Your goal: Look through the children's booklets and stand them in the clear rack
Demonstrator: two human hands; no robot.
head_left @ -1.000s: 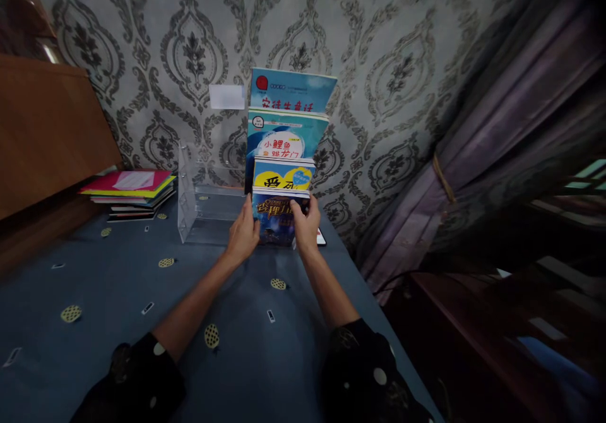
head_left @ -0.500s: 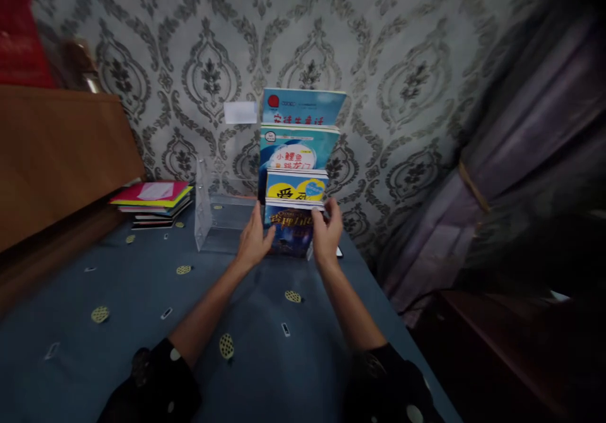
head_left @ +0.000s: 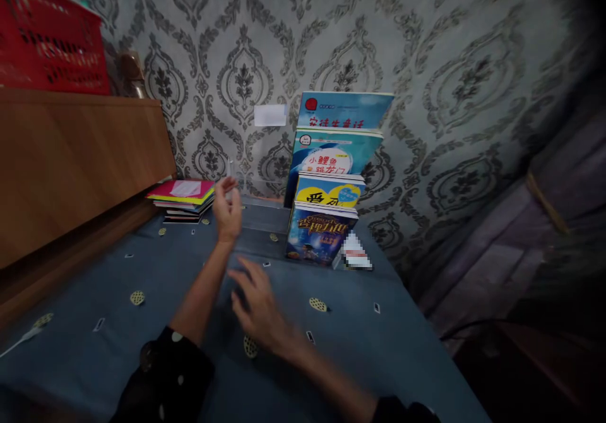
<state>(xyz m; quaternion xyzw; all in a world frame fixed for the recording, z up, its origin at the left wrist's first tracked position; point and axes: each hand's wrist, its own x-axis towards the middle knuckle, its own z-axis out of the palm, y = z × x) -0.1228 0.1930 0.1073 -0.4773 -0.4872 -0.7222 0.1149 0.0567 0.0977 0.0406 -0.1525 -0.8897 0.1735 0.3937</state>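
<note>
Clear plastic stands just behind your left hand [head_left: 228,211], whose fingers are loosely bent with nothing visible between them; whether they touch the rack [head_left: 258,218] you cannot tell. Your right hand [head_left: 258,303] is blurred, its fingers spread and empty over the blue tablecloth [head_left: 369,360]. Beyond them, books fill the rack's right side, leaning back in rising tiers, probably so each title shows above the one in front. Lowest is a dark blue book [head_left: 317,237] with gold lettering; behind it rise a blue-and-yellow book [head_left: 329,192], a teal book [head_left: 348,142] with a white oval, and a lighter blue book [head_left: 345,107]. Farther left, your colourful stack [head_left: 184,199] lies flat beside the wooden cabinet [head_left: 85,158], likely for stability.
</note>
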